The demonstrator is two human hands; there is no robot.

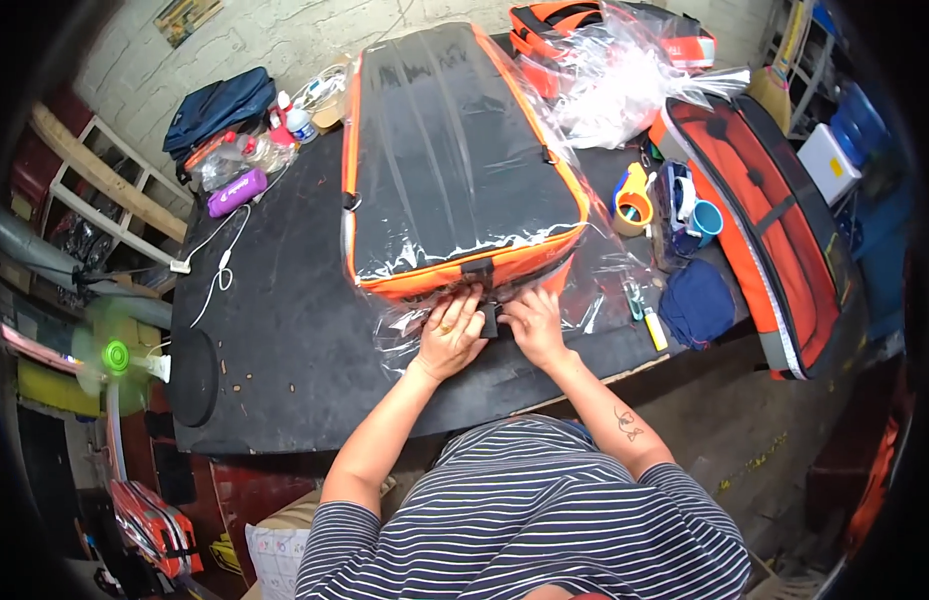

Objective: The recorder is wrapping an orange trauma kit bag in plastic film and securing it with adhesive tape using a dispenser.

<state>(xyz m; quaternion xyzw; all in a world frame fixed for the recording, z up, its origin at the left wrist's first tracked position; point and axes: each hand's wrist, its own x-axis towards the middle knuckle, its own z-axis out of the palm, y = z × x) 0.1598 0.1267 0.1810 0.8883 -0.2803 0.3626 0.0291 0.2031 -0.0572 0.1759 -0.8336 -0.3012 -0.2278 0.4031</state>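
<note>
Pointing lengthwise away from left hand and right hand lies the bag; both touch its near-end strap; grips partly hidden, pinching I cannot tell.

At the near end of a black-and-orange bag sheathed in clear plastic, we see the left hand and the right hand meeting at a black strap. Across the black table we note, left of the bag, a purple case and a white cable; right of it, a blue cup and a dark-blue cloth
</note>
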